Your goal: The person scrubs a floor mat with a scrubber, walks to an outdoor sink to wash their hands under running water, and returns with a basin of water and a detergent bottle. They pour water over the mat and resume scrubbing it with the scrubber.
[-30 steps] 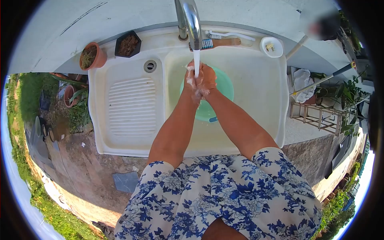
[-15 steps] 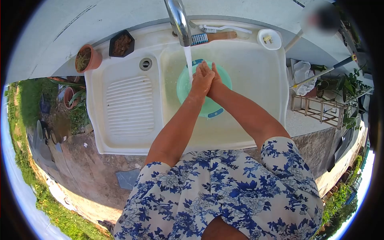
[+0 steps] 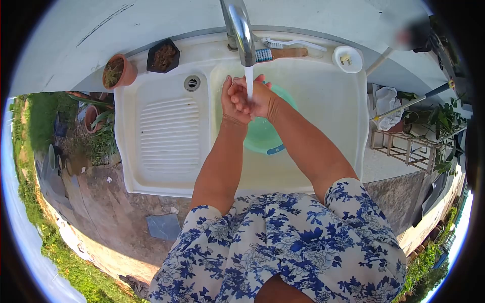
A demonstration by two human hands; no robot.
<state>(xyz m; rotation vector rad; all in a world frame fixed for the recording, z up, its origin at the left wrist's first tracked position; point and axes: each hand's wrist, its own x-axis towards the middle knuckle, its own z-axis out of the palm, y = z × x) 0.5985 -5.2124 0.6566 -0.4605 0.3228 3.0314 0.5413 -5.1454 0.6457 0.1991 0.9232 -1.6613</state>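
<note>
An outdoor washing area, apparently in a home's yard or garden, is shown. A white sink [image 3: 328, 126] with a ribbed washboard section [image 3: 169, 135] is set against a pale wall [image 3: 172, 20]. Potted plants [image 3: 119, 72] are placed along its edge, brushes [image 3: 282, 53] are laid behind the basin, and sunlit grass [image 3: 65, 257] is seen beyond the worn concrete paving [image 3: 116, 207].
</note>
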